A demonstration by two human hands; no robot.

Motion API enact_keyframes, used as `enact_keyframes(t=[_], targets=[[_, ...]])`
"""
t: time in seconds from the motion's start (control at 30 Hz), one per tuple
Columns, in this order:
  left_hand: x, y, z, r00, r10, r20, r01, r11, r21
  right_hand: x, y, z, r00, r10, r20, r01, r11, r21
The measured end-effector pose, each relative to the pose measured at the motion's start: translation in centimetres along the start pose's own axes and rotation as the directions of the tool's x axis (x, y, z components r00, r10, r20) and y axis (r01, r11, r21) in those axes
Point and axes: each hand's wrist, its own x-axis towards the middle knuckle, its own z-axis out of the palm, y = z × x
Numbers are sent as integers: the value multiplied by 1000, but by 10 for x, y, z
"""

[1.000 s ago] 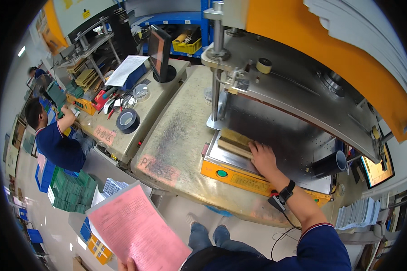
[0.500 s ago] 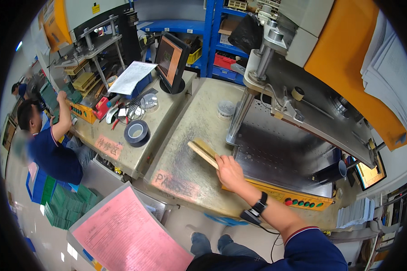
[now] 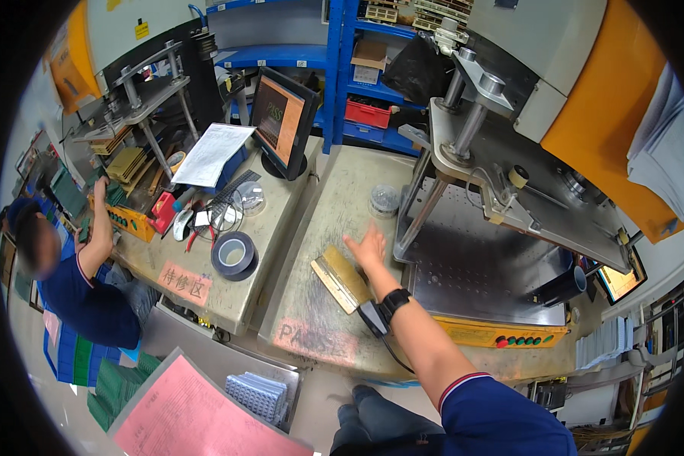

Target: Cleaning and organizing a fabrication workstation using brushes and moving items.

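Observation:
My right hand point(image 3: 369, 249) is over the worktop, fingers spread and holding nothing. Just beyond its fingertips stands a small round clear tub point(image 3: 384, 201), apart from the hand. A wood-backed brush point(image 3: 340, 281) with dense yellowish bristles lies on the worktop, left of my right wrist. The black wrist strap point(image 3: 394, 302) has a dark clip and cable that reach down beside the brush's lower end. My left hand does not show.
To the right stands a press with metal posts, a perforated dark plate point(image 3: 463, 243) and a yellow button panel point(image 3: 501, 334). A monitor point(image 3: 283, 121), tape roll point(image 3: 234, 254) and tools crowd the left bench. A pink sheet point(image 3: 205, 418) is at lower left; a co-worker point(image 3: 91, 289) works beyond.
My right hand has let go of the brush, which now lies on the worktop. The hand has moved away toward the clear tub, opening its fingers. The view has shifted slightly.

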Motion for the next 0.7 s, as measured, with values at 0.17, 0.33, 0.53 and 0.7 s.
enact_keyframes(t=[0.17, 0.33, 0.53, 0.7], targets=[[23, -31, -19, 972, -234, 18, 234, 972, -8, 65, -6, 19, 924, 381, -41, -376, 921, 100], [28, -6, 14, 974, -208, -85, 200, 975, -96, 110, 9, 34, 853, 472, -223, -440, 880, 179], [45, -10, 22, 946, -300, -121, 295, 954, -57, 121, -5, 43, 848, 456, -270, -416, 889, 192], [56, -5, 38, 929, -270, -253, 261, 963, -69, 144, -6, 54, 904, 242, -354, -251, 968, 20]])
